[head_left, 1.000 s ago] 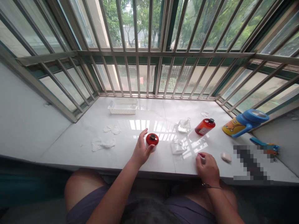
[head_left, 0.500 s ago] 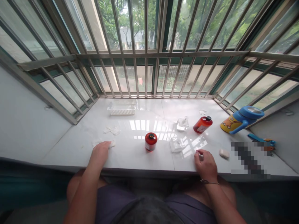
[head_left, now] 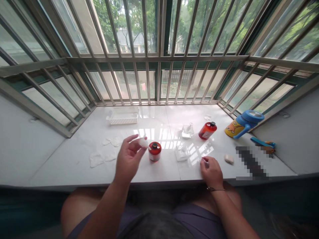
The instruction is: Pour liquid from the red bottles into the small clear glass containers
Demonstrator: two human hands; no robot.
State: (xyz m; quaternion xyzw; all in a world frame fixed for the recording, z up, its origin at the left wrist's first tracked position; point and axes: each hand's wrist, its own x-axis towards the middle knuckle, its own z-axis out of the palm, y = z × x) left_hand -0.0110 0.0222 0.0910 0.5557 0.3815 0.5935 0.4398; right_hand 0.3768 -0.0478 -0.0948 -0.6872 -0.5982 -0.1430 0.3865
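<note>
Along the white stone sill [head_left: 161, 174] below a barred window [head_left: 159, 58], we record 2 hands in view. The left hand [head_left: 128, 159] is raised off the surface, its fingertips [head_left: 131, 137] and thumb pinched together on a white wad [head_left: 143, 142], probably cotton. A short red bottle [head_left: 155, 152] with a black cap stands just beside that hand, not touching it. The right hand [head_left: 211, 172] rests near the front edge of the sill, its fingers and thumb closed on a small white piece [head_left: 205, 162], mostly hidden; we cannot determine its kind. A thin bracelet [head_left: 215, 189] circles the right wrist.

Crumpled white tissue [head_left: 96, 160] lies left of the left hand. A white plastic basket [head_left: 122, 116] sits against the window. Between the hands stands a glass bottle [head_left: 182, 152], with a second glass bottle [head_left: 187, 131] behind it. Further right are a taller red bottle [head_left: 207, 130], a white lump [head_left: 229, 159], a blue-and-yellow cup [head_left: 243, 121] and a blue-handled tool [head_left: 261, 142]. A pixelated patch [head_left: 251, 162] obscures part of the sill.
</note>
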